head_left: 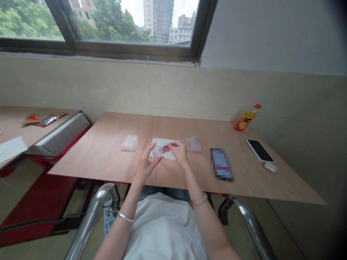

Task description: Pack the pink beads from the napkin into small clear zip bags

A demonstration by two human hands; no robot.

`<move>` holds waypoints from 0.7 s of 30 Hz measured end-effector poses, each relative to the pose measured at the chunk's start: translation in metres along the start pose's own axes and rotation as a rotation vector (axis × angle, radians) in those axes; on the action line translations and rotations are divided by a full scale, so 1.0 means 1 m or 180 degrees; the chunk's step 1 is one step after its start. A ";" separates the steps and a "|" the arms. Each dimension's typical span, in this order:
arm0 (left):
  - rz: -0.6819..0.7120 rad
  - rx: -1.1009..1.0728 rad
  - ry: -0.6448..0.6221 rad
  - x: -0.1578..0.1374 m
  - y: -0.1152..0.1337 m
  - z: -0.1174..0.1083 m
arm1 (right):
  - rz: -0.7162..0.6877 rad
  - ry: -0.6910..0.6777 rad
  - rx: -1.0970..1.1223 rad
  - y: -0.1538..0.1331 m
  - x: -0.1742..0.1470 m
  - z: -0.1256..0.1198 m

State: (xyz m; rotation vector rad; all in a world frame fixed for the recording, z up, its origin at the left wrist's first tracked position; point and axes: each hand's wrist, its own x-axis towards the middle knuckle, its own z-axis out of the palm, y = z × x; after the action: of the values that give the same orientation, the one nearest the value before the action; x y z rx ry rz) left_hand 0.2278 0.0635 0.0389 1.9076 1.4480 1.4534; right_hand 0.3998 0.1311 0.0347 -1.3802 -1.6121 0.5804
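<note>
**Left hand (148,163) spread, right hand (178,151) close in, at a small pink-and-dark piece (165,148)**

Well to the left of the hands, foil wrappers (51,118) lie on a second table (16,126). Nearer, just left of the left hand, a clear packet (129,143) rests on the main table (94,144).

The left hand's thumb and fingers stand apart beside the piece. Between the hands, the piece sits over a white sheet (159,141). The right hand's thumb and fingertips are drawn close at its right edge; whether they grip it, I cannot tell. So small a piece could slip or flip away if pinched off-centre, and the sheet could slide if a wrist drags it.

Just right of the right hand lie more clear packets (194,144), which a careless sideways sweep could scatter. Farther right come a dark phone (221,164), an orange-capped bottle (245,121), a white-framed phone (260,150) and, touching or nearly touching that, a small white case (270,167).
</note>
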 end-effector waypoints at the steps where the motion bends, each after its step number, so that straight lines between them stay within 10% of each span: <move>1: -0.0012 -0.0022 0.0006 0.000 0.000 0.001 | -0.0162 0.0058 0.0261 -0.014 0.000 -0.005; 8: -0.0054 -0.0058 0.0019 0.002 -0.001 0.002 | -0.1062 -0.0376 0.0402 -0.082 -0.008 -0.030; 21: -0.0054 0.0010 0.0086 0.001 0.003 0.000 | -0.0664 -0.0256 0.0388 -0.049 0.003 -0.029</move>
State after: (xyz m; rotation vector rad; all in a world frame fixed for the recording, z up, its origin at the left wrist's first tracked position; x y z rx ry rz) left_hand 0.2298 0.0633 0.0420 1.8799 1.4755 1.4758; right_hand 0.3995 0.1149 0.0900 -1.0961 -1.7300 0.6047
